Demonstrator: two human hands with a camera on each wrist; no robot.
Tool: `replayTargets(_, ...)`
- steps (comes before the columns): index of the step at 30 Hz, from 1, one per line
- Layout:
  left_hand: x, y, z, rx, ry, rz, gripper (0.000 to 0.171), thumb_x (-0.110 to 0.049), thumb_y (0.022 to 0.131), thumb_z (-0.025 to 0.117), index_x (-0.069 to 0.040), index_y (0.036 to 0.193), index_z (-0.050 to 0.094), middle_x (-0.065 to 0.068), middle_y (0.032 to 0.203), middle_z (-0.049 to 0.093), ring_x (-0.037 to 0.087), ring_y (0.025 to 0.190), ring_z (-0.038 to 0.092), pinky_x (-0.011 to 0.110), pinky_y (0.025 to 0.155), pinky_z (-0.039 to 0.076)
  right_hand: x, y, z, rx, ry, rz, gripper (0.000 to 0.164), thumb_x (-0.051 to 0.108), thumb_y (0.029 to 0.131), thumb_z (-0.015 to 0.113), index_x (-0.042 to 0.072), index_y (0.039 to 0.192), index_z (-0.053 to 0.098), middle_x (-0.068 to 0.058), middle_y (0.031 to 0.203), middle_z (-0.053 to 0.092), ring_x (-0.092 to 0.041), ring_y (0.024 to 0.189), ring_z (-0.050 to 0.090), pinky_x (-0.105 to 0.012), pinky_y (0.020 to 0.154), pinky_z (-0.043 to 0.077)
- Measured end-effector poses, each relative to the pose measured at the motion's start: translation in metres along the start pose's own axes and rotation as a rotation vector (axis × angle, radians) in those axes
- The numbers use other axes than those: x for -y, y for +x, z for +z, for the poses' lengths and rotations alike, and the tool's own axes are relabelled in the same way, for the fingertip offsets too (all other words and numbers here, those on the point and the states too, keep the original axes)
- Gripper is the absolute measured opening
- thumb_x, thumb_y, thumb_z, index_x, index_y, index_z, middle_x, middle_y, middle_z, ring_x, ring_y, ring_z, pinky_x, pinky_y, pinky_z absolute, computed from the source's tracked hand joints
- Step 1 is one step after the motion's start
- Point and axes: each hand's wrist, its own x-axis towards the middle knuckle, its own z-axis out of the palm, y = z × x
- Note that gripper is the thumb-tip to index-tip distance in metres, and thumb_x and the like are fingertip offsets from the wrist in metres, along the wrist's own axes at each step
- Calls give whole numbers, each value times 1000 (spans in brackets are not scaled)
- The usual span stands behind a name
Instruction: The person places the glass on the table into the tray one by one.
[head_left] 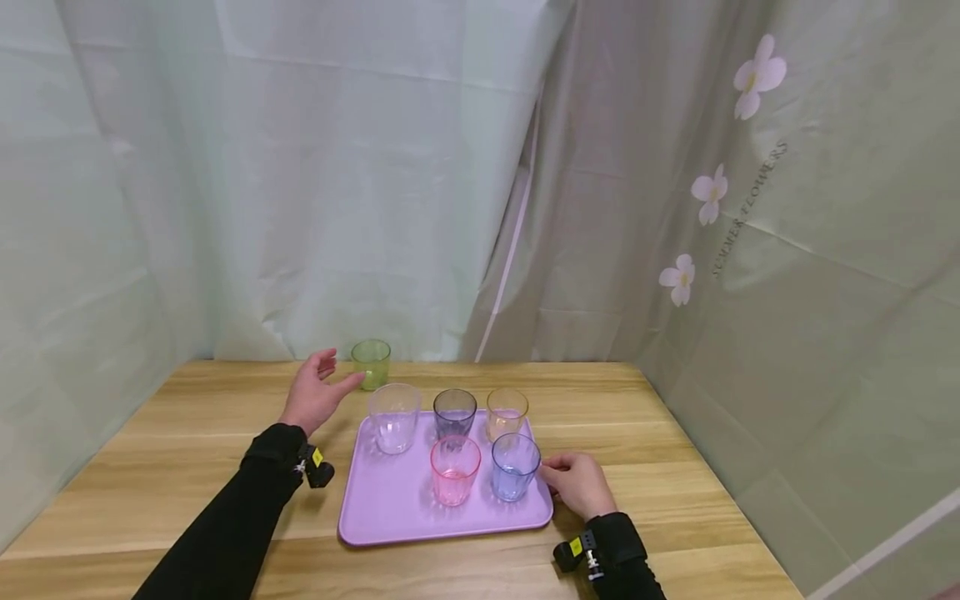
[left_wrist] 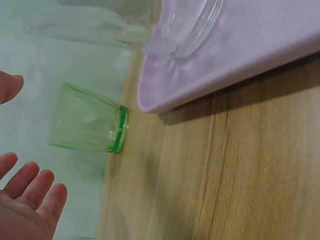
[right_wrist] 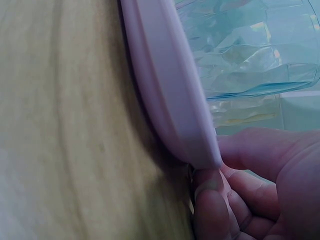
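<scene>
A green glass (head_left: 371,364) stands on the table behind the tray's far left corner. My left hand (head_left: 315,393) reaches beside it, thumb and fingers spread apart; the left wrist view shows a gap between the fingers (left_wrist: 37,187) and the green glass (left_wrist: 90,120). At the right edge of the purple tray (head_left: 390,517), my right hand (head_left: 581,483) pinches the rim, thumb above and fingers curled under it, in the right wrist view. On the tray stand a clear glass (head_left: 394,421), a dark grey one (head_left: 454,414), a yellowish one (head_left: 507,414), a pink one (head_left: 454,472) and a blue one (head_left: 514,468).
The wooden table (head_left: 187,483) runs back to a pale curtain (head_left: 337,183) hung behind it. Another curtain side with printed flowers (head_left: 708,193) hangs along the right. The blue glass sits close to the tray rim by my right hand.
</scene>
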Motion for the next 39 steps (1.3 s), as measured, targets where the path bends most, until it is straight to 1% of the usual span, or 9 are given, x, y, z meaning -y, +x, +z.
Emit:
replayTargets(8,10,11,6,-6,-10,-19,96,-36,105,75,5,171,19,35,173,28,52,162,31,63,130,34,1,0,0,8,23,-2,19,11,98,77,-6,106,80,-9,90,77,-16,74,71,-35,67,65)
replayTargets(13,13,17,7,3,-2,-40,98,-36,105,74,6,171,16,37,173,25,53,162,29,65,130,34,3,-1,1,12,-3,-6,19,12,98,77,-5,105,81,-9,91,78,-16,72,70,-33,66,63)
replayTargets(16,15,22,7,7,-8,-38,98,-35,105,75,6,171,16,38,173,25,54,162,29,65,130,34,3,0,1,8,-15,-5,19,14,98,78,-4,105,81,-9,91,77,-15,71,69,-30,65,62)
replayTargets(20,17,27,8,16,-8,-37,98,-34,105,74,7,171,15,39,173,24,55,161,28,65,130,34,2,2,1,14,-4,-7,20,14,98,78,-4,106,81,-9,92,78,-14,72,70,-30,65,62)
replayTargets(27,25,32,17,41,33,-44,100,-34,104,74,10,171,13,41,171,24,57,160,29,66,129,34,2,1,-1,19,-1,-1,20,13,98,78,-4,107,81,-8,91,77,-15,73,70,-32,66,64)
replayTargets(31,31,39,22,60,57,-58,105,-35,103,76,10,171,9,41,172,23,58,160,28,67,129,34,-1,1,-1,25,-3,1,20,13,99,77,-5,107,81,-9,92,78,-14,73,70,-32,66,64)
replayTargets(34,33,45,22,77,72,-70,109,-36,103,77,10,171,6,42,172,20,58,160,27,68,129,33,-3,2,-1,28,-3,2,20,13,99,77,-5,107,81,-10,93,78,-15,74,70,-32,66,64)
replayTargets(39,32,50,21,87,101,-66,110,-36,102,77,12,170,5,43,171,21,59,159,27,69,129,32,-3,3,-1,24,-4,-2,20,14,99,77,-4,107,81,-9,94,78,-14,74,70,-32,67,63)
